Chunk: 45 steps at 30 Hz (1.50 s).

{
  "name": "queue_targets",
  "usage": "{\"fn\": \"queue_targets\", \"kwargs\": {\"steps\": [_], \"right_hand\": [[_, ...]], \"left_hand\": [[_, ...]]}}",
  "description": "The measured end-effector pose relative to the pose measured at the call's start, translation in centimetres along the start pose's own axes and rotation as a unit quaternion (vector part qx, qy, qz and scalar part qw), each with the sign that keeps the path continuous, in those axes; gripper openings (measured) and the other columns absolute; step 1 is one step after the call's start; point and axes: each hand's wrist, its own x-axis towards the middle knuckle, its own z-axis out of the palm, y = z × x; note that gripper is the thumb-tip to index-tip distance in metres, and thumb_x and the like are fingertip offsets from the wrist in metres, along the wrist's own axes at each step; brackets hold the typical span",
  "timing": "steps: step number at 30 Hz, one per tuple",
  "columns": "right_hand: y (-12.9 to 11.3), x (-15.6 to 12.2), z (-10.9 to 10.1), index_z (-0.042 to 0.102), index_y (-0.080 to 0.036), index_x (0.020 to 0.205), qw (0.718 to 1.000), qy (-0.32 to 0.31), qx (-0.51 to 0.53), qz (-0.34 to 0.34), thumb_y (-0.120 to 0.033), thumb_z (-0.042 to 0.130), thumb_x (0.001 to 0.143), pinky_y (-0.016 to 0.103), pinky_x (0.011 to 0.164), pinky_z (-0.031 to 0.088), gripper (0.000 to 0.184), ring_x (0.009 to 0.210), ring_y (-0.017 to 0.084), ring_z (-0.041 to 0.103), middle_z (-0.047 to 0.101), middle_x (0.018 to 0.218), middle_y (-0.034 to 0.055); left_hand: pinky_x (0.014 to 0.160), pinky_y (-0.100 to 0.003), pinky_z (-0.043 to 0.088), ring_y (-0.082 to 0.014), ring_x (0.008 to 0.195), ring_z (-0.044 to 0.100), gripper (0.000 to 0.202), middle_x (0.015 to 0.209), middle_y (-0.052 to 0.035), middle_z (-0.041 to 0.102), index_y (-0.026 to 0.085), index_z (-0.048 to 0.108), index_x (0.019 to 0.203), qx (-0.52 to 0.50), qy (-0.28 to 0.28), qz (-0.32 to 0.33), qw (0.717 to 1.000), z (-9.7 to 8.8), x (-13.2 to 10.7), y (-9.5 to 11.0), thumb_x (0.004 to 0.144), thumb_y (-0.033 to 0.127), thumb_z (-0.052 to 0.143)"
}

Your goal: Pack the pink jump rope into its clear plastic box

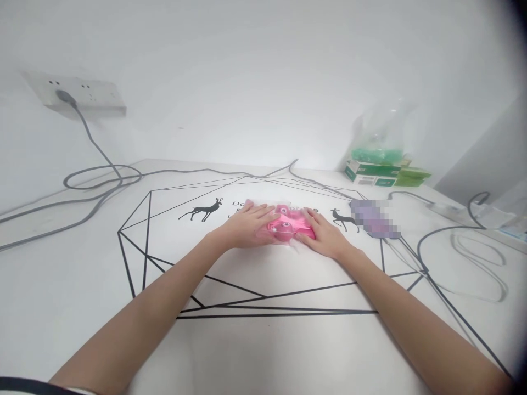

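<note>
A clear plastic packet with pink round pieces inside (285, 221) lies on the white table (263, 351), over printed black lines and deer figures. My left hand (247, 225) rests flat on the packet's left side, fingers spread over it. On the packet's right side, my right hand (323, 233) presses down with its fingers on the pink part. Both hands touch the packet while it stays on the table.
A blurred purple object (374, 218) lies right of the packet. Green and white boxes (385, 173) with a clear bag on top stand at the back right. Grey cables (102, 178) run from a wall socket (78, 96) at the left; more cables (461, 252) loop at the right.
</note>
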Motion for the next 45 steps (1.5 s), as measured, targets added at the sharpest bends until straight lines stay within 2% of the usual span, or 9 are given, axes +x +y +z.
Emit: {"fn": "queue_targets", "kwargs": {"steps": [8, 14, 18, 21, 24, 31, 35, 40, 45], "right_hand": [[-0.5, 0.4, 0.5, 0.018, -0.022, 0.157, 1.0, -0.014, 0.02, -0.004, -0.072, 0.038, 0.089, 0.049, 0.115, 0.033, 0.087, 0.145, 0.033, 0.028, 0.022, 0.161, 0.0145], [-1.7, 0.8, 1.0, 0.015, -0.023, 0.157, 0.999, -0.026, 0.036, -0.025, -0.069, 0.033, 0.093, 0.05, 0.113, 0.035, 0.081, 0.148, 0.031, 0.022, 0.019, 0.163, 0.0111], [-1.2, 0.5, 0.2, 0.016, -0.025, 0.156, 0.998, -0.019, 0.037, -0.045, -0.07, 0.037, 0.091, 0.049, 0.114, 0.033, 0.082, 0.145, 0.03, 0.029, 0.027, 0.16, 0.0091], [-0.4, 0.4, 0.1, 0.015, -0.024, 0.156, 0.999, -0.01, 0.024, -0.044, -0.07, 0.036, 0.091, 0.051, 0.115, 0.031, 0.083, 0.143, 0.032, 0.034, 0.03, 0.159, 0.0105], [0.1, 0.4, 0.5, 0.008, -0.021, 0.157, 0.999, -0.018, 0.0, -0.029, -0.072, 0.032, 0.091, 0.055, 0.117, 0.024, 0.087, 0.145, 0.035, 0.028, 0.025, 0.16, 0.0129], [0.3, 0.6, 1.0, -0.001, -0.018, 0.158, 0.998, -0.052, 0.01, -0.034, -0.069, 0.025, 0.094, 0.054, 0.121, 0.01, 0.086, 0.149, 0.031, 0.017, 0.016, 0.162, 0.013], [-0.8, 1.0, 1.1, 0.004, -0.01, 0.157, 0.997, -0.066, 0.018, -0.022, -0.067, 0.025, 0.094, 0.053, 0.121, 0.01, 0.087, 0.148, 0.031, 0.018, 0.017, 0.161, 0.0186], [-2.7, 1.4, 1.5, 0.013, -0.013, 0.156, 0.996, -0.055, 0.025, -0.062, -0.056, 0.021, 0.099, 0.053, 0.121, 0.013, 0.072, 0.148, 0.031, 0.022, 0.022, 0.161, 0.0163], [-2.3, 1.2, 1.1, 0.017, -0.011, 0.156, 0.995, -0.071, -0.002, -0.076, -0.055, 0.018, 0.1, 0.056, 0.12, 0.009, 0.071, 0.149, 0.031, 0.014, 0.021, 0.161, 0.0166]], "left_hand": [[0.114, -0.054, 0.023, -0.0311, 0.134, 0.045, 0.068, 0.149, -0.0113, 0.046, 0.023, 0.045, 0.143, -0.002, 0.022, -0.001, 1.0, 0.8, 0.2, 0.0, 0.091, 0.067, 0.045], [0.118, -0.053, 0.017, -0.0276, 0.139, 0.04, 0.067, 0.152, -0.0083, 0.042, 0.028, 0.037, 0.148, -0.021, 0.002, -0.007, 1.0, 0.9, 0.1, -0.4, 0.093, 0.065, 0.044], [0.119, -0.052, 0.013, -0.0266, 0.141, 0.037, 0.069, 0.154, -0.0069, 0.039, 0.028, 0.037, 0.148, -0.027, -0.018, -0.02, 0.999, 0.6, 0.1, -0.2, 0.092, 0.066, 0.043], [0.119, -0.053, 0.013, -0.0273, 0.141, 0.036, 0.07, 0.154, -0.007, 0.038, 0.026, 0.038, 0.148, -0.028, -0.024, -0.024, 0.999, 0.5, 0.1, -0.1, 0.092, 0.067, 0.043], [0.119, -0.053, 0.013, -0.0275, 0.141, 0.036, 0.072, 0.154, -0.007, 0.038, 0.026, 0.039, 0.148, -0.029, -0.025, -0.025, 0.999, 0.5, 0.1, -0.1, 0.091, 0.07, 0.041], [0.119, -0.051, 0.014, -0.0284, 0.14, 0.038, 0.072, 0.153, -0.0078, 0.041, 0.028, 0.037, 0.149, -0.027, -0.004, -0.02, 0.999, 1.0, 0.1, -0.3, 0.091, 0.07, 0.041], [0.119, -0.051, 0.013, -0.028, 0.139, 0.04, 0.072, 0.151, -0.0084, 0.044, 0.03, 0.037, 0.149, -0.036, -0.001, -0.027, 0.999, 1.0, 0.2, -0.3, 0.09, 0.071, 0.042], [0.119, -0.056, 0.011, -0.0303, 0.143, 0.033, 0.072, 0.152, -0.0072, 0.042, 0.03, 0.038, 0.148, -0.037, -0.04, -0.053, 0.997, 0.5, 0.3, 0.0, 0.089, 0.071, 0.042], [0.12, -0.054, 0.011, -0.0287, 0.144, 0.031, 0.072, 0.154, -0.0072, 0.04, 0.029, 0.036, 0.15, -0.032, -0.046, -0.053, 0.997, 0.3, 0.2, 0.0, 0.09, 0.07, 0.042]]}}
